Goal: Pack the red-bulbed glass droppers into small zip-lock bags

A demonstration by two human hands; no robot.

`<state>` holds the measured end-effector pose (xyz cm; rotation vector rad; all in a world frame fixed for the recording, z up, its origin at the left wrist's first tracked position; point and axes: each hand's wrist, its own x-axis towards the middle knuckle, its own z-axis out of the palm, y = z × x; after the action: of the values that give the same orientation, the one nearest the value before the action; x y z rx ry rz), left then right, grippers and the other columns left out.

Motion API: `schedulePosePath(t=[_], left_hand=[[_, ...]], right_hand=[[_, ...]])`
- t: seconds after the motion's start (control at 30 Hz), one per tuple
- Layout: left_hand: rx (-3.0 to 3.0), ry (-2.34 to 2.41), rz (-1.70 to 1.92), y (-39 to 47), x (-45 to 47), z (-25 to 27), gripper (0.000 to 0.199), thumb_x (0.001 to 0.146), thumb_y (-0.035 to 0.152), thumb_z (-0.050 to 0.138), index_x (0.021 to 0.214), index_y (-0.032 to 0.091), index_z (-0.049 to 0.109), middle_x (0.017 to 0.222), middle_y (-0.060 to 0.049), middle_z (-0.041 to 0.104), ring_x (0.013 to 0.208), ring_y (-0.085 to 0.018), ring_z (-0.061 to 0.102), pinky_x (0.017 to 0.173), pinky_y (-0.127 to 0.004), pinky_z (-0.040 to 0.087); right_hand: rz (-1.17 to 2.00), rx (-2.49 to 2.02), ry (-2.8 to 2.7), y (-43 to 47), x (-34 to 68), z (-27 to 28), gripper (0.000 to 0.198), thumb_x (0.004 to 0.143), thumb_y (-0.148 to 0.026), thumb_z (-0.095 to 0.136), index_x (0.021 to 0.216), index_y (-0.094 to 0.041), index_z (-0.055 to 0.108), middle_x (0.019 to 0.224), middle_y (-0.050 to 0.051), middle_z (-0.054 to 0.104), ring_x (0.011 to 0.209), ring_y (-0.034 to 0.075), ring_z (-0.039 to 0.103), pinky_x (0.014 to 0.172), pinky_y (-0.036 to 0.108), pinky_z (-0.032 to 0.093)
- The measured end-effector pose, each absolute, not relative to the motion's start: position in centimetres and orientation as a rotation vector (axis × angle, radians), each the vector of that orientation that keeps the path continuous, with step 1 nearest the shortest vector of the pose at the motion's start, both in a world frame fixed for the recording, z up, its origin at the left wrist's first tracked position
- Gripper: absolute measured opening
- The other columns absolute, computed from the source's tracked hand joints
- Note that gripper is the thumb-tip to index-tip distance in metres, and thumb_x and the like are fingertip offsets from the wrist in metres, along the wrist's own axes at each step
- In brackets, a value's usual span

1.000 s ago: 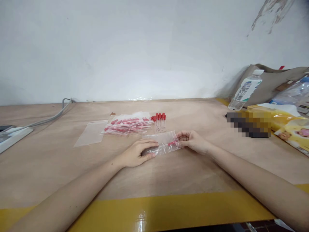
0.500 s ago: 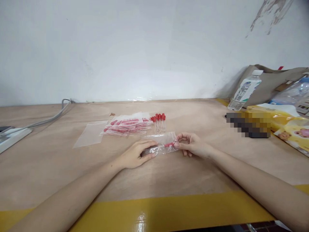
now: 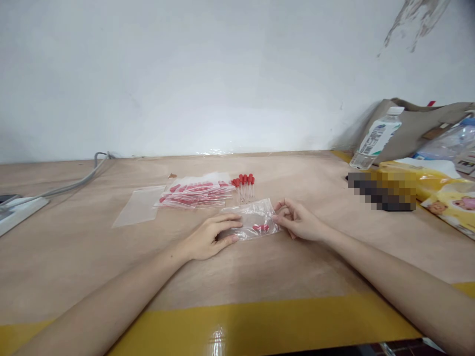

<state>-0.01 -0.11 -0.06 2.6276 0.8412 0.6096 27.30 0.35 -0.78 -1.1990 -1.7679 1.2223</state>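
Observation:
A clear plastic bag (image 3: 256,212) lies on the table between my two hands, with small red pieces (image 3: 261,227) inside it. My left hand (image 3: 210,236) holds down the bag's left end, fingers over the top and thumb along the near side. At the right edge, the thumb and fingers of my right hand (image 3: 295,220) pinch the plastic. Just beyond the bag stand or lie several red-topped pieces with thin pale stems (image 3: 245,183). To their left is a pile of clear bags with red contents (image 3: 196,190).
A flat clear bag (image 3: 141,207) lies left of the pile. Farther left are a grey cable (image 3: 79,184) and a white object (image 3: 24,212). On the right are a plastic bottle (image 3: 376,138), a grey-brown bag (image 3: 419,123) and yellow packaging (image 3: 451,198). Yellow tape (image 3: 260,321) lines the front edge.
The red pieces in the bag have shifted slightly down, away from my right fingers. The bag's right end is spread flatter. My left hand has hardly moved.

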Motion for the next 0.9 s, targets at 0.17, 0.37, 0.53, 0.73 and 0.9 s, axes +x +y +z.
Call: schedulePosePath(t=[0.17, 0.37, 0.53, 0.73, 0.9], left_hand=[[2.633, 0.859, 0.701, -0.2, 0.1, 0.0, 0.028, 0.088, 0.03, 0.049, 0.112, 0.021, 0.06, 0.118, -0.007, 0.057, 0.111, -0.021, 0.052, 0.095, -0.038, 0.043], [2.612, 0.828, 0.572, 0.0, 0.0, 0.0, 0.033, 0.09, 0.03, 0.045, 0.121, 0.022, 0.054, 0.123, -0.006, 0.055, 0.115, -0.019, 0.051, 0.1, -0.037, 0.039], [2.6, 0.814, 0.55, 0.1, 0.0, 0.0, 0.034, 0.091, 0.029, 0.044, 0.124, 0.022, 0.051, 0.127, -0.006, 0.052, 0.118, -0.019, 0.048, 0.101, -0.038, 0.037], [2.59, 0.787, 0.578, -0.1, 0.1, -0.1, 0.035, 0.09, 0.028, 0.046, 0.123, 0.02, 0.052, 0.126, -0.007, 0.053, 0.117, -0.019, 0.049, 0.101, -0.036, 0.038], [2.58, 0.786, 0.597, 0.0, 0.1, -0.2, 0.035, 0.089, 0.028, 0.047, 0.123, 0.021, 0.052, 0.126, -0.007, 0.053, 0.116, -0.02, 0.05, 0.099, -0.037, 0.04]], right_hand=[[1.134, -1.384, -1.608, 2.1, 28.0, -0.9, 0.034, 0.07, -0.042, 0.062, 0.09, -0.018, 0.048, 0.057, -0.005, 0.054, 0.032, 0.003, 0.036, 0.03, 0.017, 0.025], [0.772, -1.504, -1.621, 7.0, 25.7, -1.0, 0.035, 0.062, -0.043, 0.067, 0.082, -0.017, 0.056, 0.072, 0.003, 0.059, 0.055, 0.01, 0.05, 0.049, 0.022, 0.04], [0.492, -1.678, -1.684, 11.8, 22.2, -0.4, 0.067, 0.066, -0.053, 0.06, 0.115, -0.01, 0.045, 0.098, 0.014, 0.06, 0.089, 0.023, 0.058, 0.076, 0.033, 0.043], [0.625, -1.725, -1.675, 14.9, 21.5, -0.5, 0.04, 0.067, -0.04, 0.064, 0.094, -0.012, 0.056, 0.092, 0.016, 0.062, 0.085, 0.025, 0.059, 0.07, 0.031, 0.043], [0.9, -1.663, -1.601, 14.8, 23.3, -1.0, 0.017, 0.069, -0.028, 0.064, 0.075, -0.015, 0.056, 0.051, 0.001, 0.051, 0.04, 0.01, 0.045, 0.041, 0.023, 0.034]])
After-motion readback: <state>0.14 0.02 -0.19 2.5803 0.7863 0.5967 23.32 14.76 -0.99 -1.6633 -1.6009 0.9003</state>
